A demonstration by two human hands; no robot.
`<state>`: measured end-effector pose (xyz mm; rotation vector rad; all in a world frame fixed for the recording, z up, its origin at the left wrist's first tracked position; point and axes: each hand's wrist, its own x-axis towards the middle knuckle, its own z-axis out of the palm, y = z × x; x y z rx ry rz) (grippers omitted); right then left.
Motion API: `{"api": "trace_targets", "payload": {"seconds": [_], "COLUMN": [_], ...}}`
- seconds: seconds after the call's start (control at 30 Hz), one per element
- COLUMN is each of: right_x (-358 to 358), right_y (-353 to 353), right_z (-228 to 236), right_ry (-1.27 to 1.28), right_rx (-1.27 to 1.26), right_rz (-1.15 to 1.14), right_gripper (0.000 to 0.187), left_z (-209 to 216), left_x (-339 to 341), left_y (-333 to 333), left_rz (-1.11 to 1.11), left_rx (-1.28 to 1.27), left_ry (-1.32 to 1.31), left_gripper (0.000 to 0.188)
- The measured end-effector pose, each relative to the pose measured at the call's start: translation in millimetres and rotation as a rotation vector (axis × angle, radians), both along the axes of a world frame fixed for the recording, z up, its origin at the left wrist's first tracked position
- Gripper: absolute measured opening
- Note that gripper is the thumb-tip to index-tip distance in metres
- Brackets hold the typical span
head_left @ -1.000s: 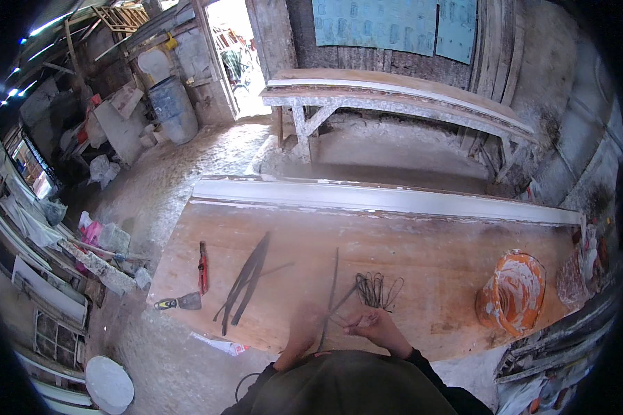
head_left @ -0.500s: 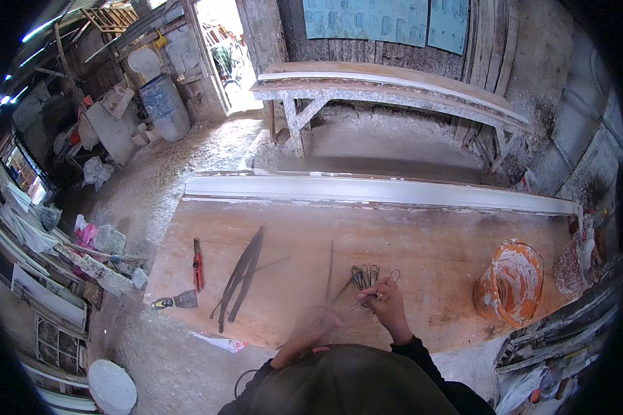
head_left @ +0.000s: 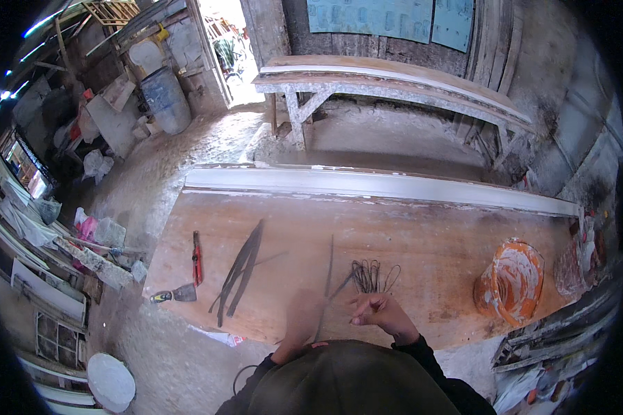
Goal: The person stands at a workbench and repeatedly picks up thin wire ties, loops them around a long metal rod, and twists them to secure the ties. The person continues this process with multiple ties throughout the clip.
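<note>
Several looped thin dark wires (head_left: pixel 371 275) lie bunched on the wooden table (head_left: pixel 429 256). Just nearer than them is my right hand (head_left: pixel 386 315), its fingers bent and spread apart with nothing visible in them. My left hand (head_left: pixel 303 311) is to its left, smeared by motion, so its fingers are hard to make out. Beside it a thin dark strip (head_left: pixel 330 259) stretches away across the table; whether the left hand grips its near end is unclear. Farther left lie several flat dark strips (head_left: pixel 241 268), a red-handled tool (head_left: pixel 197 259) and a putty knife (head_left: pixel 175 294).
An orange bucket (head_left: pixel 509 283) smeared with white stands at the table's right end. A long white moulding (head_left: pixel 367 183) lines the far edge. Beyond it is a bench (head_left: pixel 394 79). A blue barrel (head_left: pixel 165 100) stands at far left, and a round white lid (head_left: pixel 111 382) at lower left.
My right hand has come off the wire loops and drawn slightly nearer to me; the loops now lie on the table. My left hand has shifted a little to the left and away from me.
</note>
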<state>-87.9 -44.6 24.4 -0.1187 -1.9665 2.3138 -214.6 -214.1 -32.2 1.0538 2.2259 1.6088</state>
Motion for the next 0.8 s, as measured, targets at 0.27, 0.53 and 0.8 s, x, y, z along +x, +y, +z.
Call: {"api": "trace_targets", "payload": {"seconds": [0.27,0.53,0.8], "right_x": [-17,-21,-9], "right_y": [-1,-4,20], "right_z": [-34,-50,-42], "right_ry": [-0.028,-0.042,-0.158], "right_rx": [0.263,0.384,0.294], "right_rz": [-0.554,-0.683,-0.337], "right_gripper": [0.016,0.010,0.014], "left_z": [40,49,38], "left_x": [38,38,13], "left_y": [1,3,-11], "left_rz": [-0.628,-0.755,-0.361], "left_rx": [-0.017,-0.015,-0.015], "left_ry": [-0.527,-0.729,-0.702], "left_gripper": [0.011,0.017,0.006]}}
